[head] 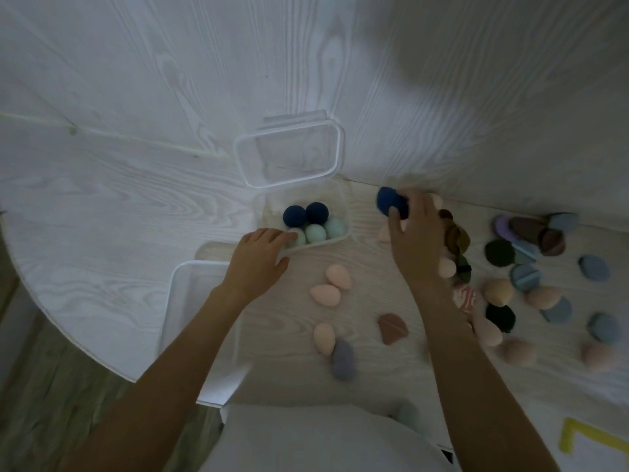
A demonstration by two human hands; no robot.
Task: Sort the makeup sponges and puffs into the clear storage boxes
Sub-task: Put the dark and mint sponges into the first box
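Carrying step: right hand (413, 233), arm stretched forward, pinches a dark blue sponge (389, 201) between fingers and thumb, just right of the clear box (326, 242). Left hand (258, 253) grips the box's near corner, fingers over the rim. Next, likely: swing left and release beside the two blue sponges (294, 215) inside.

Pale wood-grain table (374, 386), white panelled wall (170, 97), yellow tape (567, 437) (on the table)

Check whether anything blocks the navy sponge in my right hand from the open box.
Nothing visible does. Only bare table lies between the navy sponge and the open box; the left hand holds its opposite side.
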